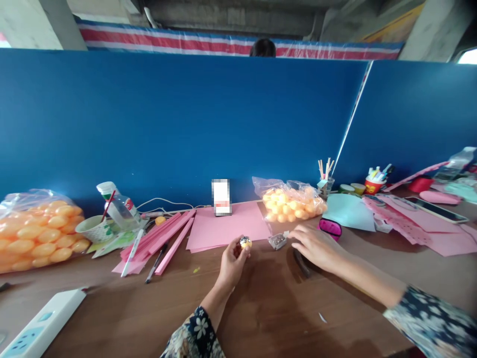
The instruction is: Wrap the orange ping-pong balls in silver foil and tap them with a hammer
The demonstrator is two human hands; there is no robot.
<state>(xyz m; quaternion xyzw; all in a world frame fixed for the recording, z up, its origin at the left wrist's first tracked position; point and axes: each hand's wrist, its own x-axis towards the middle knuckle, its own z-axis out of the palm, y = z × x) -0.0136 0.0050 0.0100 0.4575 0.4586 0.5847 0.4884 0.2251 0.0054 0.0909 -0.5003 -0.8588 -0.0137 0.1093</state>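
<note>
My left hand [231, 263] is closed around a small yellow ball [245, 243], held between thumb and fingers above the brown table. Dark and silvery marks show on the ball's upper part. To the right, my right hand [315, 246] hovers low over the table with its fingers stretched out and a little apart. Close to its fingertips are a small grey, shiny box-like object [277, 241] and a little pale scrap [286, 233]. Beneath that hand lies a dark curved object [301, 263], whose kind I cannot make out.
Pink sheets [227, 223] lie ahead, with a phone [222, 198] upright behind them. Clear bags of yellow balls [292, 201] and orange balls [40, 233] flank them. Pink strips [156, 233], a bottle [121, 206], a paper cup [95, 228] and a power strip [42, 323] are leftward. A blue partition [186, 119] rises behind.
</note>
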